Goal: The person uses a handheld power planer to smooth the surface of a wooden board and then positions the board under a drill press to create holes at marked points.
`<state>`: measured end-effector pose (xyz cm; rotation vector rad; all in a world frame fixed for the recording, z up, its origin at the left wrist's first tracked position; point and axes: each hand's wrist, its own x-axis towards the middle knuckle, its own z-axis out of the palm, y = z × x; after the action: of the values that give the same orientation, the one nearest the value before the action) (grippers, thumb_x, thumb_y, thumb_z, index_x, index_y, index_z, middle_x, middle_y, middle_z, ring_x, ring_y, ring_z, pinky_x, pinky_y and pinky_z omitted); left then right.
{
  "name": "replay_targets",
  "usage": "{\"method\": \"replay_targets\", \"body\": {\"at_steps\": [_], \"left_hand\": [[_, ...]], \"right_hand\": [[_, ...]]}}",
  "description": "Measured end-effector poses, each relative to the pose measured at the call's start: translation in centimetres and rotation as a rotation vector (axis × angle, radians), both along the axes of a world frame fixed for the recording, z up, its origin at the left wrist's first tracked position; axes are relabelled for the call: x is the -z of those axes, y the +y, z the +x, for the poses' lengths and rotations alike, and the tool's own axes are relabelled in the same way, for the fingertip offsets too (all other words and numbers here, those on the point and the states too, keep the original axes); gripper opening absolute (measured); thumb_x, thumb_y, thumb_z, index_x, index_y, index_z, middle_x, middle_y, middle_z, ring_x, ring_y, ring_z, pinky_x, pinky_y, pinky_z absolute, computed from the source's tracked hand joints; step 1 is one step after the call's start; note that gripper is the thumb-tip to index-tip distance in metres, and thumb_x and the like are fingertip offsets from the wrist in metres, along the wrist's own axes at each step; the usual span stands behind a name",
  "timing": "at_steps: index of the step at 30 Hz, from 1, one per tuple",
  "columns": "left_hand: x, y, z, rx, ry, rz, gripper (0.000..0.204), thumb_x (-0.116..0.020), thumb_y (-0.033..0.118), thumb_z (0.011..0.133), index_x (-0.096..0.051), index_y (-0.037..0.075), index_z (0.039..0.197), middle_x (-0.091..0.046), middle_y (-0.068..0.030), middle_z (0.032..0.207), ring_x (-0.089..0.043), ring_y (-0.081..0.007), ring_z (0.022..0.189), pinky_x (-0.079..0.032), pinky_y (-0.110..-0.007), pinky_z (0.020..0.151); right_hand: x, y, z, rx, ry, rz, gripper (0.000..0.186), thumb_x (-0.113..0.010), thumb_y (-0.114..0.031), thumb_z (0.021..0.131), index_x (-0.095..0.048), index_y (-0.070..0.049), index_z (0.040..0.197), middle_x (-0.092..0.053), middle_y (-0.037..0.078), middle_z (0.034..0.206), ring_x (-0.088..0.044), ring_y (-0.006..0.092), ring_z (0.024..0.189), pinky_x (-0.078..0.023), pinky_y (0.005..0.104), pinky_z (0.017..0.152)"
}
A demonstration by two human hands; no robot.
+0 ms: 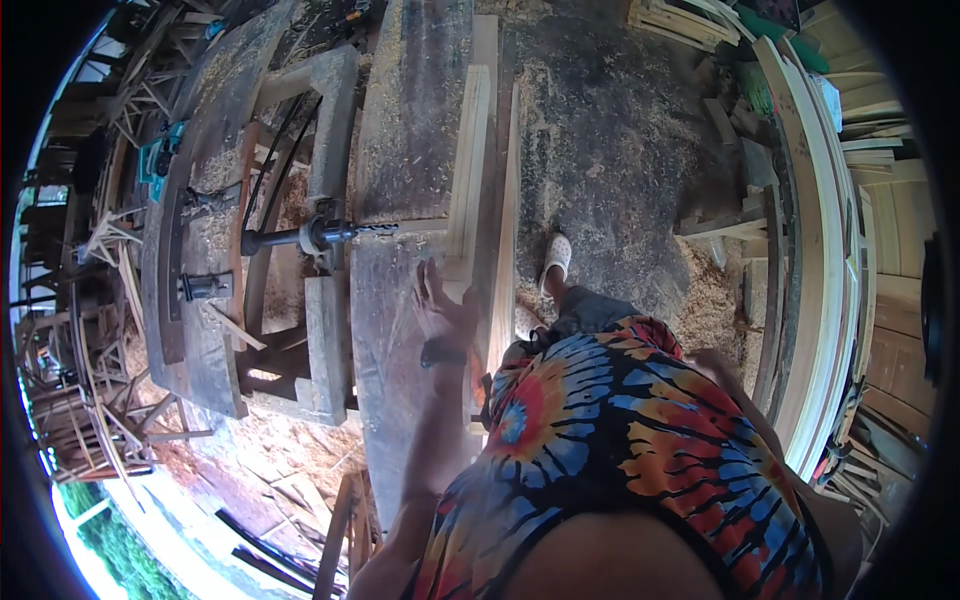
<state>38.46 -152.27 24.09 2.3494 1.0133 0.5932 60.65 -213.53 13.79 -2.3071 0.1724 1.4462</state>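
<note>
My left hand (445,308) has its fingers stretched out and holds nothing I can see. It is at the near end of a long pale wooden strip (468,170); whether it touches the wood I cannot tell. A dark band is round my left wrist. Just beyond my fingertips, a drill bit (376,229) points right toward the strip, fixed in a horizontal metal spindle (318,236). My right arm (735,395) runs down beside my patterned shirt (640,420). The right hand (706,362) is mostly hidden behind the shirt, its fingers not visible.
The spindle sits in a heavy wooden frame (328,350) with open gaps. Sawdust lies on the worn bench boards (415,110) and the dark floor (610,150). Long planks (815,260) stand along the right. Stacked wood scraps (95,370) fill the left side.
</note>
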Motion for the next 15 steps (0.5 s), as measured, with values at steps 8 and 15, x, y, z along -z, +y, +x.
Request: {"method": "replay_targets", "body": {"at_steps": [8,15], "left_hand": [[2.5,-4.4,-8.3,-0.065,0.020,-0.132,0.091,-0.080,0.023,0.078,-0.034,0.001,0.153,-0.045,-0.0296,0.149,-0.046,-0.0465,0.135,-0.042,-0.050,0.111],[0.2,-12.9,-23.9,-0.300,0.280,-0.372,0.095,-0.081,0.021,0.075,-0.032,-0.001,0.154,-0.049,-0.0297,0.143,-0.051,-0.0471,0.129,-0.047,-0.050,0.105]], "right_hand": [[3.0,3.0,3.6,-0.454,-0.129,0.320,0.040,-0.056,-0.002,0.092,-0.063,-0.010,0.130,-0.072,0.005,0.116,-0.071,0.0245,0.088,-0.057,0.0414,0.070],[-0.4,10.8,9.6,-0.257,0.095,0.157,0.038,-0.061,-0.016,0.097,-0.062,-0.010,0.134,-0.068,0.011,0.122,-0.069,0.0289,0.103,-0.059,0.0489,0.078]]}}
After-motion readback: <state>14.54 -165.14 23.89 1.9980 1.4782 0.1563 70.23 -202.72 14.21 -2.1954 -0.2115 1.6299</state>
